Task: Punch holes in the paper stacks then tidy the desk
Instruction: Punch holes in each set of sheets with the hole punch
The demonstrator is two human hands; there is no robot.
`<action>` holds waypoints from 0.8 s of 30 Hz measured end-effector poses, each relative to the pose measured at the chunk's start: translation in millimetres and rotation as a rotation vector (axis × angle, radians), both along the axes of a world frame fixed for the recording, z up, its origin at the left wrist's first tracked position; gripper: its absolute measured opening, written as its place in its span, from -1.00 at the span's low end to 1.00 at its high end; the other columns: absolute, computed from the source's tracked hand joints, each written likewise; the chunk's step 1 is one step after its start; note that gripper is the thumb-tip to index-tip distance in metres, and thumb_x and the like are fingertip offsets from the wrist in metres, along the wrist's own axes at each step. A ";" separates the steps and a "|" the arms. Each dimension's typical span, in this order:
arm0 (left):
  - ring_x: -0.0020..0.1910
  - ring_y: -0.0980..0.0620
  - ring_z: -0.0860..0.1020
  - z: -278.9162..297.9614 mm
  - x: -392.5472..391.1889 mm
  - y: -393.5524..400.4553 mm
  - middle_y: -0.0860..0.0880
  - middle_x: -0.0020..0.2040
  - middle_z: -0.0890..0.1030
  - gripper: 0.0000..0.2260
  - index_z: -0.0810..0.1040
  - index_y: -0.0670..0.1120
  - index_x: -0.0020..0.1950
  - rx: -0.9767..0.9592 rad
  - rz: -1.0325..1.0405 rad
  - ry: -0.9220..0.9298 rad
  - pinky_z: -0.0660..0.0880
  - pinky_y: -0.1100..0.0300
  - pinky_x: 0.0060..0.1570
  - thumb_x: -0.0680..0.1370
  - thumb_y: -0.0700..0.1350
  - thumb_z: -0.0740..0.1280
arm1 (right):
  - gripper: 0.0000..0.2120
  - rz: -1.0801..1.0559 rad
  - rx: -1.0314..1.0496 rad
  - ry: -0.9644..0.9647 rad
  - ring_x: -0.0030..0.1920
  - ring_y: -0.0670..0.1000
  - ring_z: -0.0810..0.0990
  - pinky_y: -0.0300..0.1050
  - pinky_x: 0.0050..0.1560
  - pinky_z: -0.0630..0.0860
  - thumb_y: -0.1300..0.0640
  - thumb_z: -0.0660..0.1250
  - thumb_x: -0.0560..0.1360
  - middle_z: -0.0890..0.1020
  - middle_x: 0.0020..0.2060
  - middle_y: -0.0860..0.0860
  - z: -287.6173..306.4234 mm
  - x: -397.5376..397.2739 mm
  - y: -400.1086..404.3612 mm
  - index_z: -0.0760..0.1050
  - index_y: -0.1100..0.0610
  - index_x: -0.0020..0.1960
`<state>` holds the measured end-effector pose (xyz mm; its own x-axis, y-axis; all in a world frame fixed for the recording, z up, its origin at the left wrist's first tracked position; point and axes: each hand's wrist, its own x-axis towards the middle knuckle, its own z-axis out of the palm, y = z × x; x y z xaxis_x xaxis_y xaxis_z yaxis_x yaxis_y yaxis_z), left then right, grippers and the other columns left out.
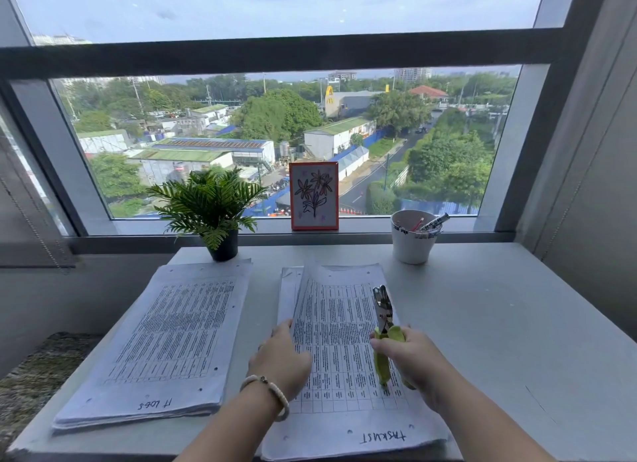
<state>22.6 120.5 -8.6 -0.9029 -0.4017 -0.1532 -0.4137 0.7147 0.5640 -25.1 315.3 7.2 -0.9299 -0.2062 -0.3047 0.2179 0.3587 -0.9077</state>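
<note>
So our right hand (408, 353) has its fingers wrapped around the yellow-green handles of the hole punch (385, 327), metal head pointing away from us toward the far edge of the desk (499, 323). The punch hovers over the right side of the right paper stack (344, 420), the one with handwriting along its near edge. Our left hand (281, 356), bracelet (272, 392) on the wrist, grips the left edge of a lifted bunch of sheets (331, 310) from that same stack, thumb side on top, the rest of the fingers hidden under the paper. Those sheets curl up and lean right.

The right stack lies at the desk's near edge, roughly center. The left paper stack (162, 344) lies flat toward the near left corner, close beside the other 1 but not touching, with punched holes visible along its right edge.

Along the far edge we've got a small potted plant (210, 206) just past the left stack and a white cup (412, 237) with pens toward the right. A framed flower drawing (313, 196) stands on the windowsill between those 2.
</note>
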 end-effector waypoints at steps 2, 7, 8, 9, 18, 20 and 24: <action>-0.08 -0.12 0.60 -0.6 0.2 -0.2 -0.06 0.15 0.57 -0.39 0.14 0.06 0.50 0.040 0.003 0.011 0.54 0.00 -0.04 0.47 -0.02 0.24 | -0.83 0.006 0.000 0.000 -0.22 -0.04 0.44 -0.21 -0.30 0.30 0.16 0.33 0.54 0.42 0.13 0.08 0.1 0.1 0.1 0.56 0.28 0.01; -0.08 -0.09 0.60 0.5 -2.5 -4.9 -0.04 0.39 0.40 -0.39 0.20 -0.03 0.49 0.108 0.023 0.071 0.57 0.10 -0.09 0.46 -0.06 0.29 | -0.81 0.020 -0.004 0.005 -0.22 -0.03 0.43 -0.20 -0.30 0.31 0.15 0.34 0.54 0.44 0.11 0.09 0.4 1.1 0.7 0.55 0.29 0.01; -0.22 -0.01 0.58 0.4 -2.3 -5.7 -0.04 0.40 0.40 -0.40 0.20 -0.04 0.49 0.105 0.030 0.073 0.54 0.18 -0.19 0.48 -0.07 0.29 | -0.80 0.021 -0.006 0.013 -0.18 -0.02 0.46 -0.20 -0.28 0.33 0.14 0.35 0.53 0.41 0.14 0.07 -0.4 1.3 0.4 0.54 0.29 0.01; -0.30 0.05 0.54 -0.7 -2.1 -6.5 -0.04 0.38 0.42 -0.41 0.20 -0.03 0.49 0.097 0.033 0.078 0.50 0.22 -0.26 0.49 -0.07 0.29 | -0.78 0.018 -0.002 0.033 -0.10 0.00 0.49 -0.18 -0.20 0.39 0.12 0.35 0.52 0.37 0.17 0.03 -0.3 2.2 -0.3 0.55 0.30 0.00; 0.25 -0.10 0.49 -16.2 3.0 -5.0 -0.07 0.38 0.42 -0.39 0.08 -0.02 0.52 0.039 0.003 0.061 0.40 0.09 0.24 0.53 -0.07 0.27 | -0.80 -0.045 0.210 0.318 0.20 -0.04 0.46 -0.25 -0.02 0.26 0.16 0.35 0.50 0.43 0.35 0.03 -4.1 4.1 -3.9 0.58 0.30 -0.16; 0.42 -0.05 0.33 -21.5 3.3 -3.9 -0.06 0.48 0.28 -0.40 0.06 -0.06 0.53 0.030 -0.006 0.089 0.23 0.12 0.40 0.55 -0.11 0.26 | -0.76 0.007 0.246 0.307 0.44 -0.03 0.29 -0.27 -0.02 0.22 0.14 0.32 0.52 0.34 0.45 0.09 -2.7 4.8 -5.7 0.50 0.26 -0.26; 0.50 -0.06 0.15 -26.8 2.1 -1.6 -0.05 0.55 0.11 -0.40 0.01 -0.08 0.54 0.013 -0.017 0.093 0.07 0.05 0.47 0.58 -0.13 0.22 | -0.67 0.062 0.250 0.244 0.54 -0.04 0.06 -0.18 -0.09 0.31 0.17 0.28 0.53 0.48 0.31 0.25 1.8 3.0 -9.6 0.28 0.13 -0.37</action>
